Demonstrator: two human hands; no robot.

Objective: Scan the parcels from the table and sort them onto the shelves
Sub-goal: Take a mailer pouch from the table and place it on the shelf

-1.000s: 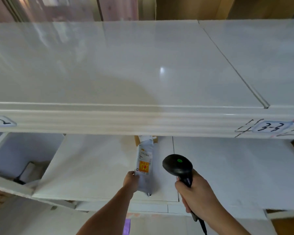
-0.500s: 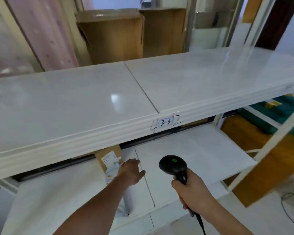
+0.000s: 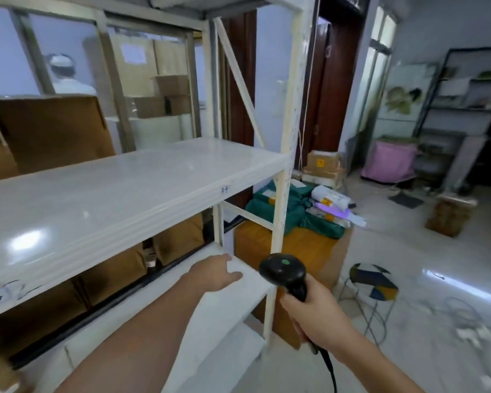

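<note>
White metal shelving unit (image 3: 142, 177) at left; left hand (image 3: 214, 272) slack and empty, right hand (image 3: 313, 314) gripping black handheld barcode scanner (image 3: 284, 272), whose trailing cable could snag the upright before the heaped green and white parcels (image 3: 301, 208) on the wooden table (image 3: 309, 251).

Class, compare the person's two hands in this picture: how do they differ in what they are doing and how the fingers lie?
The left hand holds nothing, while the right hand grips a black scanner. The left hand's fingers are loosely extended over the lower shelf; the right hand's are curled round the scanner's handle. The left hand reaches further forward; the right stays beside the shelf's post. Both are bare.
</note>
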